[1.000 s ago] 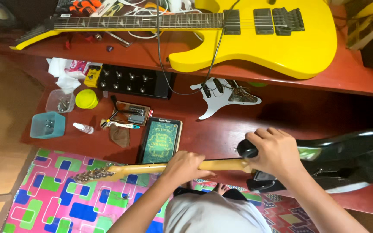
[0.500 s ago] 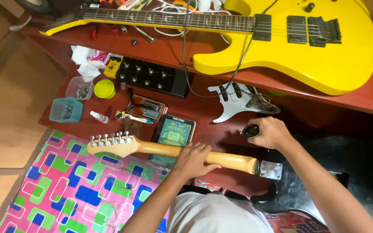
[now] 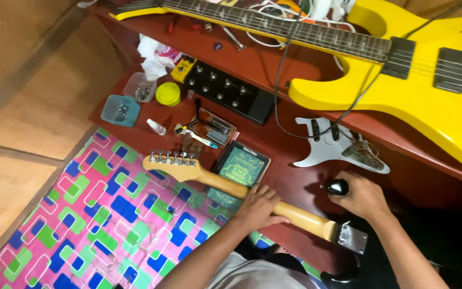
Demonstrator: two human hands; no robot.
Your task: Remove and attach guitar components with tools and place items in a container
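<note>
**Guitar neck pulled off the black body, both hands gripping**

Head view: Since half a second ago your view has swung right and closer, and the guitar neck (image 3: 231,188) now lies more steeply slanted, headstock up-left over the patterned mat (image 3: 108,214), heel down-right. A second ago the black guitar body lay level under your right hand; now only a dark curve (image 3: 343,275) of it shows at the bottom edge of the frame.

Your left hand (image 3: 258,206) is closed over the neck near its middle, fingers wrapped across the light wood. The metal neck plate (image 3: 353,238) sits at the heel end, just right of that hand. Your right hand (image 3: 362,198) is curled around a black screwdriver handle (image 3: 338,187), held just above the heel, over the front edge of the red desk (image 3: 284,144).

Behind the neck, touching it, a tablet (image 3: 241,166) with a green screen rests near the desk's front edge. Further back stand a black pedal board (image 3: 228,93) and a small yellow pedal (image 3: 184,67). At the desk's left edge you have a blue tray (image 3: 120,111), a clear tub (image 3: 140,88) and a round yellow lid (image 3: 168,93). A white pickguard (image 3: 338,147) with wires lies right of centre. A yellow guitar (image 3: 402,80) stretches across the raised back shelf, its neck reaching toward the upper left corner.
</note>
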